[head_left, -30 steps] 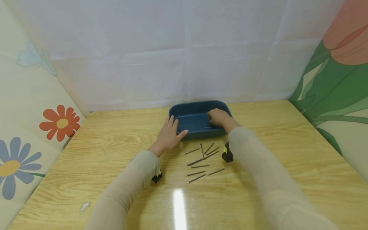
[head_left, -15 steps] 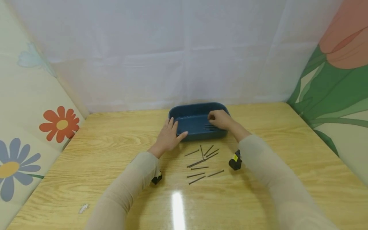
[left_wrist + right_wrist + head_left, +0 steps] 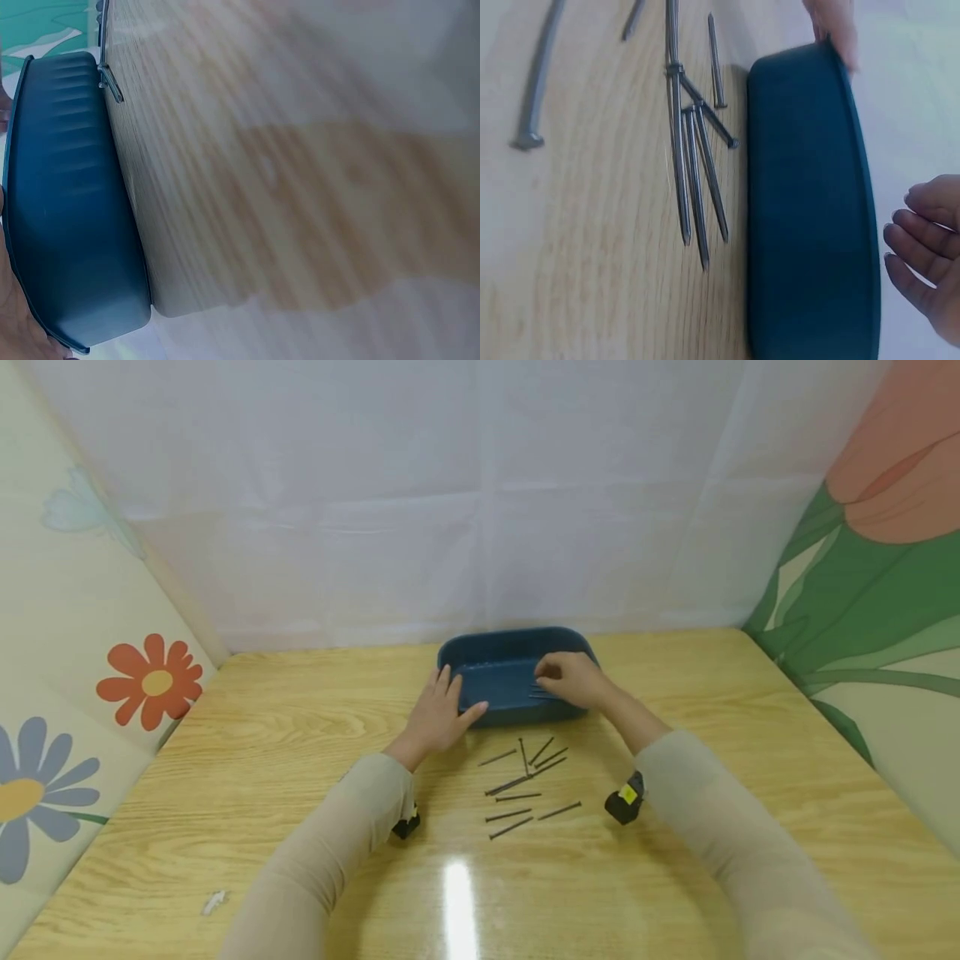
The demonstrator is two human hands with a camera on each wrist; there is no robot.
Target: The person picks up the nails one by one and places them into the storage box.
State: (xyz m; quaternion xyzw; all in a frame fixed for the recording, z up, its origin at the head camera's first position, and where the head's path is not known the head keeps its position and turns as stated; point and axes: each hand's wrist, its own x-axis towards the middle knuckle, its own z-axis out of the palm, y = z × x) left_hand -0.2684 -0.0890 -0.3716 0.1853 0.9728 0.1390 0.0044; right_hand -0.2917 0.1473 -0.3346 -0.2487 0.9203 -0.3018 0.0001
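1. The blue tray sits near the middle of the far edge of the table, its long side roughly along that edge.
2. The left hand rests on the tray's left end, fingers and thumb spread; the fingers lie over the end rim and the thumb reaches along the near rim.
3. The right hand is above the tray's right part. Its fingers bend loosely around bare air, and the right wrist view shows the fingertips apart from the rim.
4. A few nails lie inside the tray, just under the right hand, partly hidden by it; their exact number I cannot tell.
5. More nails, the loose nails, are scattered on the table between the tray and the near edge, several crossing or touching close to the tray, others apart.
6. A small white mark shows toward the table's near left corner.
7. A white cloth hangs behind the far edge; a red flower decorates the panel along the left edge, and green leaves the right one.
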